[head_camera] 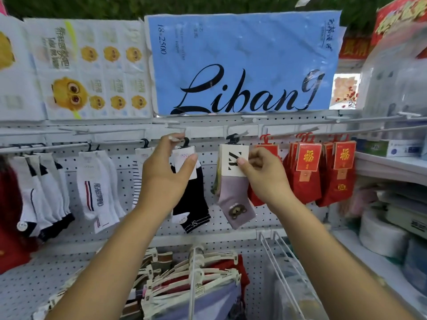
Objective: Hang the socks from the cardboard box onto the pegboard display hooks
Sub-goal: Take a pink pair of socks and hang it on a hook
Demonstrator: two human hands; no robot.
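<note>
Below the blue Libang-printed paper pack (242, 63), right hand (261, 174) pinches the card of the lilac bear-motif sock (233, 195), loose-fingered left hand (164, 174) touches the white wire hook (176, 137): best push its hanger fully back.

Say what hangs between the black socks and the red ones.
Lilac bear socks, their card pinched by the right hand; the head view shows it.

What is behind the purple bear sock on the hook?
A yellowish sock edge peeks out left of the purple sock, against the pegboard. How many hang behind is covered.
</note>
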